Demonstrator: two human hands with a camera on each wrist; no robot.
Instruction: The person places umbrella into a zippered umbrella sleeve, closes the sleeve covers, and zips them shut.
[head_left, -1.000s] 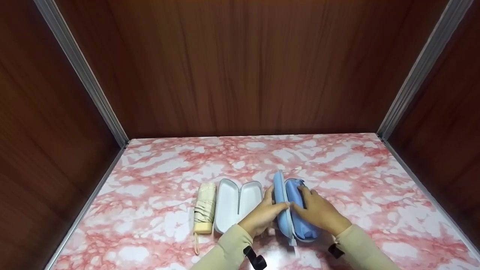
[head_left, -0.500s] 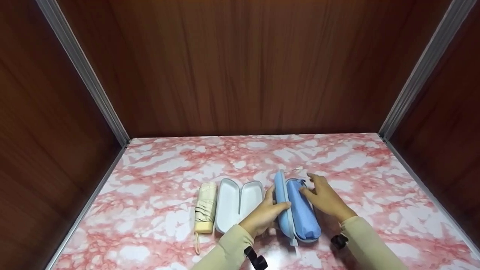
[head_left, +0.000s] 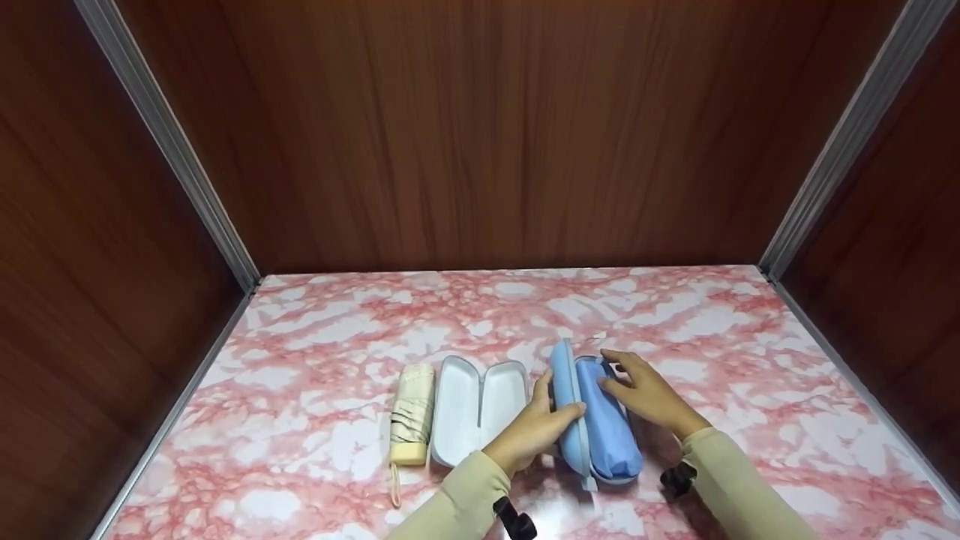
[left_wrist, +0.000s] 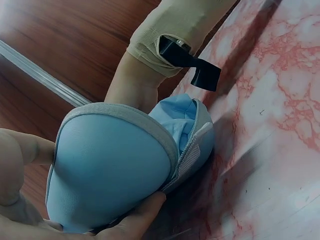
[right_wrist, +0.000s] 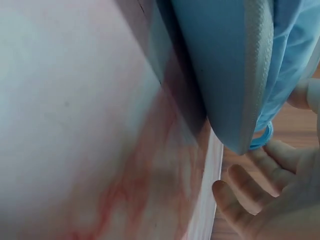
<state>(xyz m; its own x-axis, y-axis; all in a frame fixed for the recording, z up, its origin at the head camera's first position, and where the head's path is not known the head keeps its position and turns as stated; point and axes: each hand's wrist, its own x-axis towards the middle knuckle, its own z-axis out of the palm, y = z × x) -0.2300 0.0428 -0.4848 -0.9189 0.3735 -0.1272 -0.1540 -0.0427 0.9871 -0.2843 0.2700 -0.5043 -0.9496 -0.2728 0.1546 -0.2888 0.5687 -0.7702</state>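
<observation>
A light-blue zip case (head_left: 568, 442) stands unzipped on the table, its lid raised on the left. My left hand (head_left: 534, 431) grips that lid, thumb over the zip edge and fingers behind it; the left wrist view also shows the lid (left_wrist: 110, 165) between thumb and fingers. In the case's right half lies a long blue cloth-covered bundle (head_left: 609, 431), like a folded umbrella in its sleeve. My right hand (head_left: 651, 391) is at its far end, thumb on the cloth and fingers extended. In the right wrist view, a fingertip is right at a small blue loop (right_wrist: 262, 137).
Left of my left hand lies an open hard case (head_left: 455, 412) with a white interior, partly covered by that hand. Beside it is a cream folded umbrella (head_left: 411, 409) with a yellow handle and wrist loop. Brown wood-look panels (head_left: 480, 150) enclose the marbled table (head_left: 315, 375).
My right hand came off the bundle's middle to the case's right edge, then its fingers moved in over the far end. The left hand keeps holding the lid, nearly still.
</observation>
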